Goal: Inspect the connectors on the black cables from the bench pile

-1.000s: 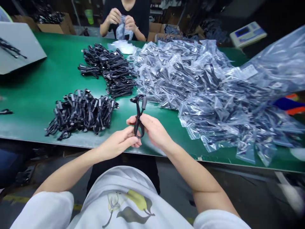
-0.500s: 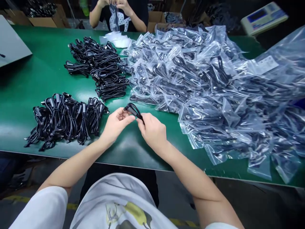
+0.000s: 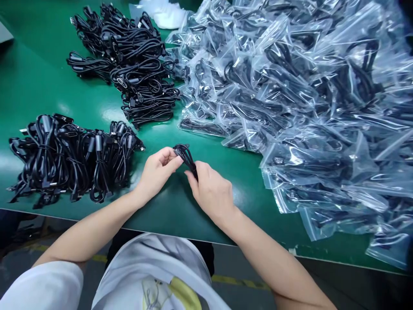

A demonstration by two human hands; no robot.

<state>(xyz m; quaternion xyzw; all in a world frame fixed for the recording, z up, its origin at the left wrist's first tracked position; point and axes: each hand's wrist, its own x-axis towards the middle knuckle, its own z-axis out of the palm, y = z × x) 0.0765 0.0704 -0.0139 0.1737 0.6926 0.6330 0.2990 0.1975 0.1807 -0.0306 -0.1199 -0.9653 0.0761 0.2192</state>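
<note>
A coiled black cable [image 3: 186, 156] is held between both hands above the green table, near its front edge. My left hand [image 3: 158, 170] pinches the coil's upper left end between thumb and fingers. Wrapped round its lower right part is my right hand [image 3: 211, 185], which hides that end. To the left of my hands lies a pile of bundled black cables [image 3: 75, 161]. Farther back, a second pile of black cables [image 3: 129, 64] touches the heap of clear plastic bags [image 3: 290, 107], each bag with dark cable inside where I can see in.
The green table [image 3: 41, 94] has its front edge close to my body. A stack of whitish plastic bags [image 3: 166, 15] lies at the back. Part of a pale grey box [image 3: 4, 34] shows at the far left edge.
The view has tilted down and closer, so the person opposite and the scale are out of frame. The cable has turned in my hands, now showing several strands of its coil.
</note>
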